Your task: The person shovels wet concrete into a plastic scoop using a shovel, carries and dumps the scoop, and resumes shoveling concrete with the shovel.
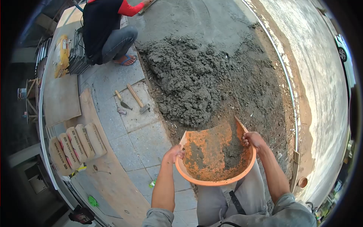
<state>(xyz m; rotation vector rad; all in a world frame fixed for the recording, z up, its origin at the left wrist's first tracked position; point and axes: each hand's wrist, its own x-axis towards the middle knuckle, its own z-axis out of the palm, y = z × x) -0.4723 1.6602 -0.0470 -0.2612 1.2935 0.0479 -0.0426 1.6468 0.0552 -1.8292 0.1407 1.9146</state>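
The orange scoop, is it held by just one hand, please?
No, the left hand and the right hand grip opposite sides of the orange scoop.

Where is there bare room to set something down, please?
The paving tiles between the hammer and the left hand look bare, as does the brown board between the cement bags and yellow sack. It is crowded around the trowel and beside the crouching person.

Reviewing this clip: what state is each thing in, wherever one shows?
Orange tub: held up, inside smeared with concrete
Left hand: gripping tub's side
Right hand: gripping tub's side
Near concrete: heaped, lumpy
Far concrete: spread, smoother
Hammer: lying down
Trowel: lying down
Sacks: lined up side by side
Co-worker: squatting
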